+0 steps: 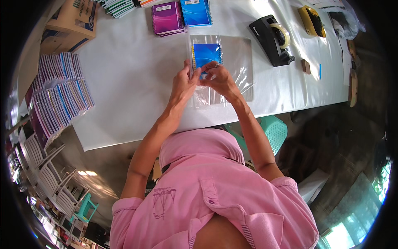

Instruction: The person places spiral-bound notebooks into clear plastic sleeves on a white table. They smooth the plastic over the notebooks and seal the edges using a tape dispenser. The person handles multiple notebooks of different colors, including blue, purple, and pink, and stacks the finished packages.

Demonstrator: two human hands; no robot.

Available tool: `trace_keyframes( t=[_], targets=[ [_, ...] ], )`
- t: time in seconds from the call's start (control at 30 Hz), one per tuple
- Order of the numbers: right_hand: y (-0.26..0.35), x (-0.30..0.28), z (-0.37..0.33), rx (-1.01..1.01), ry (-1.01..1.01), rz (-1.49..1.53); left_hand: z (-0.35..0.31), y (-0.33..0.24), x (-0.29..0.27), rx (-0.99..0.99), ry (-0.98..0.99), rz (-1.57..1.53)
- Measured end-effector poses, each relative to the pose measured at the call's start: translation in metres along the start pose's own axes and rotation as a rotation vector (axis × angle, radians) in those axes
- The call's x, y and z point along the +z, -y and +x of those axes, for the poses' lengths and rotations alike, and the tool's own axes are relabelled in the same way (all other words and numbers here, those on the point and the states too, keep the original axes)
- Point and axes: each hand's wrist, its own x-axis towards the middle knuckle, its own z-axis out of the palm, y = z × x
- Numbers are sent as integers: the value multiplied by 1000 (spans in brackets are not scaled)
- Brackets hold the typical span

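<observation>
A blue spiral notebook point(206, 53) lies inside a clear plastic bag point(204, 94) near the middle of the table. At its lower left edge, my left hand point(184, 83) is closed, with the thumb over the notebook and the bag. My right hand point(220, 80) has its fingers bent together at the notebook's lower end, pinching the plastic there. Both fingertips nearly meet, and they cover the notebook's bottom part. Under and right of the bag lie flat clear plastic bags point(241, 58).
Purple point(167, 17) and blue notebooks point(196, 12) sit at the far side. A black tape dispenser point(271, 41), small brown block point(306, 66) and yellow container point(311, 21) stand right. Notebook stacks point(62, 97) and a carton point(70, 23) are left. A green stool point(273, 133) is below the table edge.
</observation>
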Motion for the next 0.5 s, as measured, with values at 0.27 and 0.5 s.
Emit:
trace_keyframes(
  t=[0.27, 0.5],
  targets=[
    [-10, -9, 1, -6, 89, 148, 2, 24, -19, -38, -120, 107],
    [-6, -12, -1, -16, 89, 118, 14, -37, -48, 644, -100, 982]
  ],
)
